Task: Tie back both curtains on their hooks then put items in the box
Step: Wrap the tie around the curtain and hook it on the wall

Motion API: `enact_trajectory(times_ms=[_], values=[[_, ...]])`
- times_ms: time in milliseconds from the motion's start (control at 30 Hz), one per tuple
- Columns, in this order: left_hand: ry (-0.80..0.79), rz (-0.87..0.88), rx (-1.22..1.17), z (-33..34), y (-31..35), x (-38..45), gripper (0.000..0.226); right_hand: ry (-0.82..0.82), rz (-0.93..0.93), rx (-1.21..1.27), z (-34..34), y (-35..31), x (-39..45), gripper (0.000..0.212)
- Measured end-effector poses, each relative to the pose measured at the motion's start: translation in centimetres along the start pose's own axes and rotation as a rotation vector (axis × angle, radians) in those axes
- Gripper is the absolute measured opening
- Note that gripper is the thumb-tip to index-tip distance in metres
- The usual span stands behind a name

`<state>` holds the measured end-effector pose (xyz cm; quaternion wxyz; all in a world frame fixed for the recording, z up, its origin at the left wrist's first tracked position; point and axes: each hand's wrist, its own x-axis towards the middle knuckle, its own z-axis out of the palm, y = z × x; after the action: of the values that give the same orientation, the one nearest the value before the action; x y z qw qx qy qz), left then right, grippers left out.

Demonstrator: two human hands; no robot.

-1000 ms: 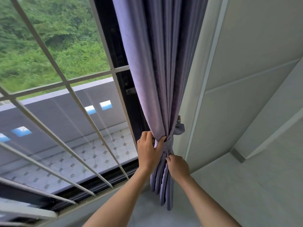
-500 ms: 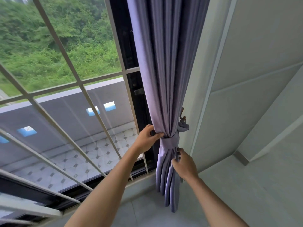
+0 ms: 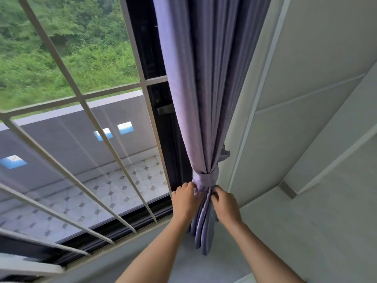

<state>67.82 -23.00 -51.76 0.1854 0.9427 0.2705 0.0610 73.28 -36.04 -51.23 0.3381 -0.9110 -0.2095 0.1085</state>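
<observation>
Head view: the purple curtain (image 3: pixel 204 88) is hanging at the right edge of the window (image 3: pixel 81 119), beside the white wall (image 3: pixel 306 99). A matching tieback (image 3: pixel 205 178) is cinching it into a tight bundle and is running toward a hook (image 3: pixel 223 147) on the wall side, which is only partly showing. The left hand (image 3: pixel 184 198) is pinching the folds just under the band, fingers curled. The right hand (image 3: pixel 225 205) is gripping the same pleats from the opposite side. Below both hands the gathered folds are hanging loose.

Left grip (image 3: pixel 184 200) and right grip (image 3: pixel 225 204) curled.
</observation>
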Motion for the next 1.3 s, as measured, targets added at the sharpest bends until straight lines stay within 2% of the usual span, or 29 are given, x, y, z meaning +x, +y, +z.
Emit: enact_trajectory(times_ms=[100,200,267,333,433,567,700,867,1000,1133,1233,1300], values=[[0.03,0.193,0.119,0.3,0.0,0.4,0.029,0.042,-0.018,-0.103,-1.0,1.7,-0.6,0.015],[0.067,0.266,0.191,1.3,-0.9,0.9,0.026,0.038,-0.047,-0.227,-2.1,2.8,0.3,0.017],[0.058,0.257,0.161,1.6,-1.2,0.9,0.014,0.005,-0.058,-0.224,-1.9,2.5,0.8,0.018],[0.034,0.236,0.121,1.8,-1.3,0.8,0.014,-0.051,-0.053,-0.191,-1.0,1.9,0.8,0.02],[0.002,0.273,0.159,1.9,-1.6,0.4,0.019,-0.143,0.007,-0.163,0.2,1.6,0.1,0.024],[-0.03,0.285,0.251,2.7,-2.2,-0.5,0.02,-0.155,0.062,-0.199,0.8,2.0,-0.3,0.025],[-0.004,0.14,0.177,2.1,-0.8,-0.8,0.037,-0.171,0.067,-0.286,0.8,2.2,-0.4,0.028],[0.057,0.216,0.199,1.9,0.2,0.3,0.013,-0.19,0.086,-0.381,0.9,2.2,-0.8,0.028],[0.053,0.271,0.214,2.5,-0.3,0.0,0.019,-0.196,0.133,-0.506,1.0,2.2,-1.1,0.025],[0.012,0.246,0.198,2.6,-0.1,-0.1,0.005,-0.222,0.202,-0.481,1.0,1.2,-0.7,0.026],[-0.063,0.196,0.196,2.6,-0.8,-1.3,0.021,-0.297,0.35,-0.399,1.3,1.1,-1.2,0.031],[-0.076,0.158,0.177,2.4,-2.0,-2.6,0.023,-0.36,0.384,-0.389,1.9,0.7,-1.7,0.035]])
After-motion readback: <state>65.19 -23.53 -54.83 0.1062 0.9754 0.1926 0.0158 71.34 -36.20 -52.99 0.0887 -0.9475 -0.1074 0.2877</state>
